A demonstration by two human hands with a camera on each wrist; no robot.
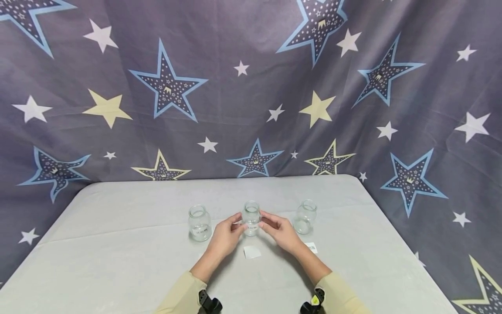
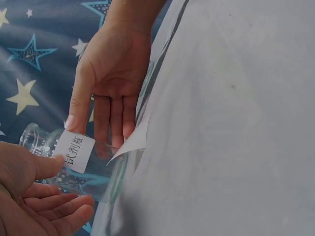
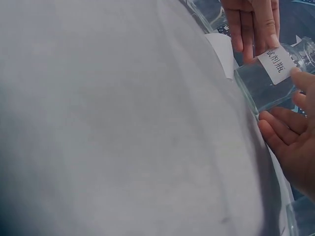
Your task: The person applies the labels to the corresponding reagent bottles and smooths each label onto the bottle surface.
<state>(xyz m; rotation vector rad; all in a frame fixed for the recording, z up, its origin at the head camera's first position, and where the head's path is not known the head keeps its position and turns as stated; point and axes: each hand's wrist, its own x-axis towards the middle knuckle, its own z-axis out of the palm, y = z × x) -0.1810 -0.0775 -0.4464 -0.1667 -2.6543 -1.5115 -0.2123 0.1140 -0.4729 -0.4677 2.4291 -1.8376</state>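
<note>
A clear glass jar (image 1: pixel 251 213) stands upright between both hands. On its near side lies a white label (image 2: pixel 75 150) with dark characters, slightly slanted in the wrist views. My left hand (image 1: pixel 224 239) holds the jar from the left, its thumb on the label and its fingers round the side. From the right, my right hand (image 1: pixel 285 234) holds the same jar, with the thumb at the label's other edge and fingers reaching behind. A white paper slip (image 1: pixel 252 252) lies in front of the jar; one edge curls up in the left wrist view.
Another glass jar (image 1: pixel 200 229), bearing a label, stands to the left. A third glass jar (image 1: pixel 306 216) is on the right. A white slip with dark print (image 1: pixel 311 247) lies near my right forearm. Star-patterned cloth (image 1: pixel 219 109) hangs behind the pale-covered table (image 1: pixel 117 261).
</note>
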